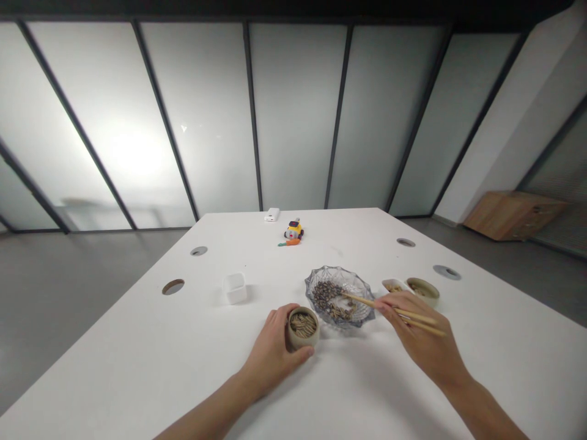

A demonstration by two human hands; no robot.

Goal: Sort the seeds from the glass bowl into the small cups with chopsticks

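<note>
My left hand is wrapped round a small beige cup on the white table, near the front. Thin, striped seeds, like sunflower seeds, fill the cup. In my right hand is a pair of wooden chopsticks, angled to the left. Their tips reach into a clear, scallop-edged glass bowl just right of the cup. Dark roundish seeds lie in the bowl's left part, with lighter striped seeds towards its front. Whether the tips pinch a seed is too small to tell.
Right of the glass bowl are a white dish and an olive bowl, partly behind my right hand. A white square container stands at left. Farther back are a yellow toy vehicle, an orange toy carrot and a white box.
</note>
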